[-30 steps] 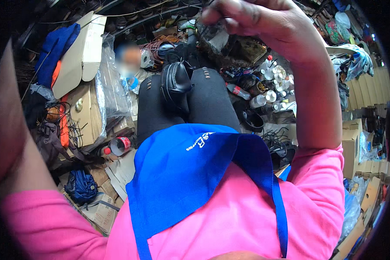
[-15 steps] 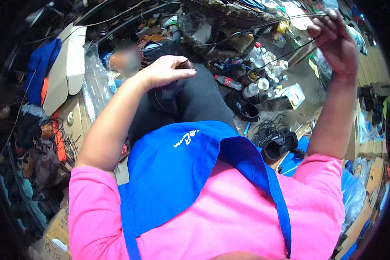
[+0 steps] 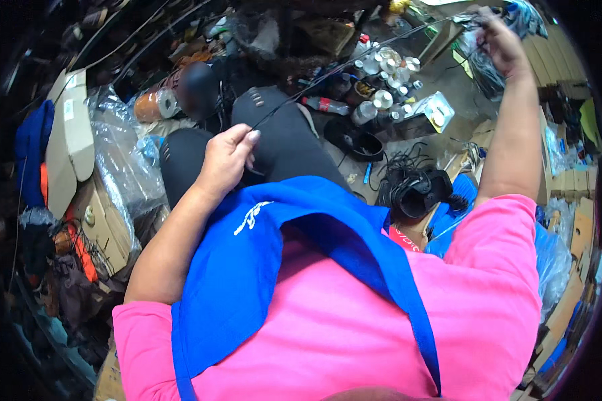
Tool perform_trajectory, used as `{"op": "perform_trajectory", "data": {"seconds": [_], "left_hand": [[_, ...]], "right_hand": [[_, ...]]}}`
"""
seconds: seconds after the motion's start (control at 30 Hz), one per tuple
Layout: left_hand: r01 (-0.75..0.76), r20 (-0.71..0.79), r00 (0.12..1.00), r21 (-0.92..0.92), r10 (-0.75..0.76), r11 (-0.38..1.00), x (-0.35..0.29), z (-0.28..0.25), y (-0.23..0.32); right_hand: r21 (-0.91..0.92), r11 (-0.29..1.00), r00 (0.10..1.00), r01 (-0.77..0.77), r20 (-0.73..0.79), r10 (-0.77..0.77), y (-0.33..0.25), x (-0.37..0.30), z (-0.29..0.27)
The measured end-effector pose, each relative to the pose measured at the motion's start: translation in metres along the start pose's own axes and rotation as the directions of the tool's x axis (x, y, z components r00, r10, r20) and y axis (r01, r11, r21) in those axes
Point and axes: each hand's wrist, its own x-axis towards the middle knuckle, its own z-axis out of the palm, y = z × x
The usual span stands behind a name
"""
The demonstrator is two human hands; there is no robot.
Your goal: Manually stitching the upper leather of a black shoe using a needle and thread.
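My left hand (image 3: 229, 159) is closed in a pinch on a thin black cord (image 3: 341, 69), low over my dark trousers (image 3: 284, 144). From there the cord slants up to the far right, drawn fairly straight, toward my right hand (image 3: 503, 45). That hand is raised with the arm stretched out, its fingertips smeared by motion but bent around the cord's far end. A blue apron (image 3: 241, 267) covers my lap below the left hand. Between my knees, a dark rounded thing (image 3: 201, 90) is too blurred to make out.
Several bottles and jars (image 3: 381, 97) stand on the floor right of my knees, beside a lying soda bottle (image 3: 326, 105). Nearer are a black shoe-like item (image 3: 354, 140) and a heap of black strands (image 3: 408, 170). Cardboard (image 3: 70, 137) and clear plastic (image 3: 124, 167) lie left.
My left hand has come down and nearer to my lap, keeping its pinch on the cord. My right hand stays high at the far right, shifted slightly left. The view has moved somewhat.
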Motion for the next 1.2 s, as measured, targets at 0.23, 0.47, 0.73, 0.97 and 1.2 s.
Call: {"op": "perform_trajectory", "data": {"seconds": [0.23,0.47,0.73,0.97,1.2], "left_hand": [[0.063,0.067,0.996,-0.045,-0.060,0.997,0.013,0.002,0.007],[-0.135,-0.025,0.990,0.185,0.142,0.973,0.009,-0.004,0.008],[0.095,0.079,0.991,0.170,-0.109,0.981,0.008,-0.009,0.029],[-0.172,0.023,0.984,0.386,0.177,0.907,0.013,-0.035,0.052],[0.010,0.072,0.994,0.681,-0.080,0.732,0.008,-0.045,0.046]], "right_hand": [[-0.848,0.491,0.882,0.197,0.372,0.288,-0.018,-0.026,0.103],[-0.985,0.112,0.972,0.135,0.154,0.180,-0.109,0.020,0.203],[-0.873,0.378,0.951,0.307,0.269,-0.152,-0.059,0.105,0.241],[-0.861,0.466,0.979,0.203,0.192,-0.073,-0.062,0.121,0.241],[-0.778,0.504,0.909,0.376,0.204,-0.363,-0.098,0.041,0.214]]}}
